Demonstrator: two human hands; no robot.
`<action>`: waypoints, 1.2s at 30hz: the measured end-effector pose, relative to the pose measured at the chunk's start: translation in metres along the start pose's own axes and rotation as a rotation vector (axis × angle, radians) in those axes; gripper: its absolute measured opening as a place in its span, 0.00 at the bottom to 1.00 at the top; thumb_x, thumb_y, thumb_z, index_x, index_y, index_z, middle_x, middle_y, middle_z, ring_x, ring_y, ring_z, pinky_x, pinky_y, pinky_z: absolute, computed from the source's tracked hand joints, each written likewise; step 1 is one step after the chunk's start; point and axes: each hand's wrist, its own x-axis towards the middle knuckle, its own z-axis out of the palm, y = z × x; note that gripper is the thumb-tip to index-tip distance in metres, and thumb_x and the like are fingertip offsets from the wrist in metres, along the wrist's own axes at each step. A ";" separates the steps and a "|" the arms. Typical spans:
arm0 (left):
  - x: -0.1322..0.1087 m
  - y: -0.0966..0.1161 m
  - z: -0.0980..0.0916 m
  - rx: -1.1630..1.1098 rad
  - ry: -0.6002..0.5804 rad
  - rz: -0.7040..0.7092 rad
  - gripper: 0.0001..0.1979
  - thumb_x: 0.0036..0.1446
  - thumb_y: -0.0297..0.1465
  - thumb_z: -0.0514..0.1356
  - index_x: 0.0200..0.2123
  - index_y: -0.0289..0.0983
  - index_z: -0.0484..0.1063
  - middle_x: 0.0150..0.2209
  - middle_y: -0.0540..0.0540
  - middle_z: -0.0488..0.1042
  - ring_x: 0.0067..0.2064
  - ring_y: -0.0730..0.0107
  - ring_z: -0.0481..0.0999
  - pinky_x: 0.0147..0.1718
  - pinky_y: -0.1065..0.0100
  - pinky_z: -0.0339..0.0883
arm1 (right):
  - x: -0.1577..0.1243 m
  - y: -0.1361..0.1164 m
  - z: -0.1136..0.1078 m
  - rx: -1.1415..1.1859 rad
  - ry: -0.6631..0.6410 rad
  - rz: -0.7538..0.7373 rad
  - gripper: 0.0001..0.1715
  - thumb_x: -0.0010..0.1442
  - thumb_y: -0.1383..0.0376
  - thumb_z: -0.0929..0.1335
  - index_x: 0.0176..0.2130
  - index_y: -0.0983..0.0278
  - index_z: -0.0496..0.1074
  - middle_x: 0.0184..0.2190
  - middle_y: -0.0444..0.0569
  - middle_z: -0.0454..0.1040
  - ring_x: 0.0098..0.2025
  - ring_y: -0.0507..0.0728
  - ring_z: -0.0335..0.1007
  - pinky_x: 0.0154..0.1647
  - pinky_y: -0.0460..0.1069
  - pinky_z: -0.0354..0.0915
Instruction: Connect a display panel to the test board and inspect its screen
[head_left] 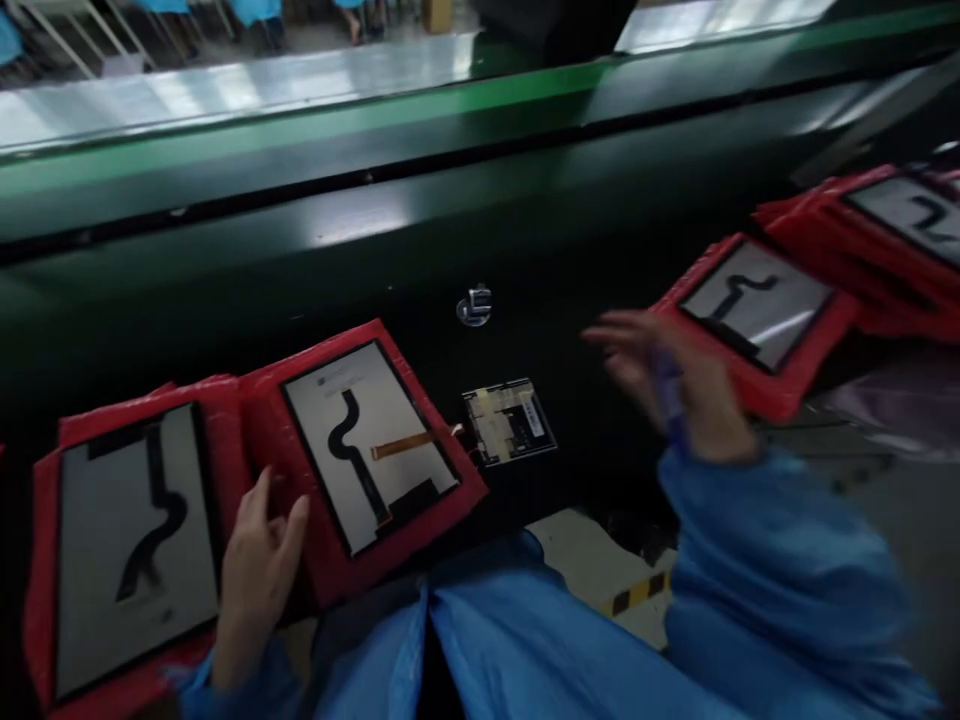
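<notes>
My left hand hovers over the gap between two display panels, its thumb and fingers apart and holding nothing. The left display panel and the middle display panel each lie on red padding, with a dark curved flex cable on a pale back. An orange ribbon cable runs from the middle panel to a small circuit board. My right hand, a purple band at its wrist, is raised beside the right display panel. Its fingers are stretched out and slightly blurred, with nothing visible in them.
A small clear round object with a metallic part sits behind the board. Further red padding with another panel is stacked at far right. A green ledge crosses the back. Clear plastic wrap lies at the right edge.
</notes>
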 end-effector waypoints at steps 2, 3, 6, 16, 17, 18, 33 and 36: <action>0.003 0.009 0.011 0.033 0.084 0.048 0.39 0.63 0.49 0.50 0.68 0.28 0.57 0.63 0.28 0.64 0.51 0.42 0.76 0.55 0.46 0.67 | -0.013 -0.009 0.064 -0.110 -0.267 -0.195 0.28 0.65 0.54 0.68 0.62 0.55 0.65 0.61 0.46 0.72 0.60 0.64 0.70 0.65 0.62 0.61; 0.003 0.011 0.016 0.074 0.122 0.065 0.35 0.65 0.45 0.49 0.68 0.29 0.58 0.63 0.29 0.65 0.54 0.42 0.75 0.54 0.47 0.68 | -0.016 -0.012 0.092 -0.127 -0.360 -0.236 0.32 0.65 0.55 0.67 0.65 0.57 0.62 0.61 0.49 0.71 0.58 0.64 0.72 0.63 0.61 0.64; 0.002 0.010 0.024 0.240 0.172 0.096 0.27 0.68 0.34 0.47 0.67 0.31 0.59 0.60 0.30 0.66 0.52 0.45 0.76 0.44 0.53 0.75 | -0.007 -0.015 0.151 -0.218 -0.464 -0.244 0.41 0.66 0.56 0.65 0.71 0.63 0.51 0.62 0.57 0.70 0.59 0.67 0.72 0.62 0.63 0.64; 0.008 -0.013 0.017 0.205 0.187 0.107 0.25 0.68 0.27 0.46 0.65 0.29 0.62 0.60 0.31 0.65 0.50 0.49 0.79 0.42 0.59 0.75 | -0.011 -0.055 0.210 -0.567 -0.569 -0.219 0.42 0.68 0.58 0.61 0.73 0.73 0.45 0.44 0.64 0.79 0.42 0.70 0.79 0.47 0.60 0.71; 0.011 -0.017 0.014 0.176 0.199 0.123 0.24 0.67 0.27 0.46 0.64 0.29 0.63 0.59 0.32 0.66 0.51 0.50 0.78 0.44 0.58 0.74 | -0.013 -0.058 0.214 -0.605 -0.569 -0.236 0.42 0.69 0.59 0.61 0.73 0.74 0.45 0.45 0.65 0.79 0.42 0.70 0.79 0.46 0.60 0.71; 0.013 -0.023 0.010 0.152 0.216 0.141 0.24 0.67 0.28 0.46 0.63 0.30 0.65 0.58 0.32 0.67 0.51 0.50 0.77 0.46 0.57 0.73 | -0.016 -0.060 0.217 -0.640 -0.567 -0.254 0.42 0.69 0.59 0.61 0.73 0.74 0.44 0.46 0.66 0.78 0.43 0.70 0.79 0.46 0.60 0.71; -0.012 -0.044 -0.003 0.076 0.153 0.037 0.36 0.65 0.52 0.46 0.57 0.27 0.71 0.53 0.28 0.74 0.54 0.42 0.76 0.57 0.46 0.67 | -0.011 -0.006 0.180 -0.346 -0.545 -0.447 0.22 0.70 0.59 0.60 0.59 0.66 0.64 0.42 0.54 0.79 0.40 0.62 0.79 0.42 0.55 0.72; -0.014 -0.042 0.006 0.011 0.145 -0.057 0.42 0.60 0.57 0.49 0.61 0.26 0.66 0.56 0.27 0.72 0.48 0.42 0.79 0.53 0.43 0.70 | -0.014 0.009 0.166 -0.349 -0.550 -0.398 0.19 0.70 0.59 0.60 0.55 0.65 0.67 0.37 0.52 0.78 0.35 0.61 0.78 0.37 0.55 0.72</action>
